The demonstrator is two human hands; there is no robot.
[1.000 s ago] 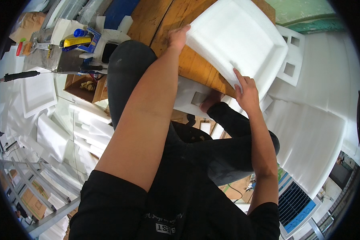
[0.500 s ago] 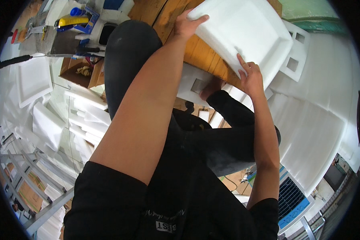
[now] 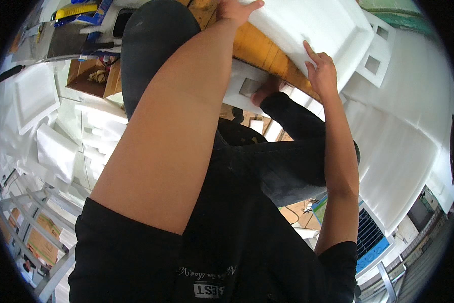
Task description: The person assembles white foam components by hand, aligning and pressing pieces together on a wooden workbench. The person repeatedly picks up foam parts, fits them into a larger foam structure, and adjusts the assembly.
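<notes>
A white foam tray (image 3: 307,22) with a raised, rounded rim rests on a wooden bench top (image 3: 257,48) at the top of the view. My left hand (image 3: 235,11) grips its left edge, thumb over the rim and the other fingers mostly hidden. At the near right side, my right hand (image 3: 323,73) touches the rim with its index finger and thumb stretched out and apart. The other fingers of that hand curl loosely. Beyond the tray's right side shows a white foam piece (image 3: 372,64) with square holes.
White foam sheets (image 3: 393,151) stand at the right, above a blue-framed vent unit (image 3: 372,240). To the left are a cardboard box (image 3: 88,78), stacked foam pieces (image 3: 103,126) and a yellow-handled tool (image 3: 76,10). A metal ladder (image 3: 55,267) stands lower left. My bent legs (image 3: 161,45) flank the bench.
The view has shifted, so the tray and bench sit higher in the picture. Both hands stay at nearly the same places on the tray's rim.
</notes>
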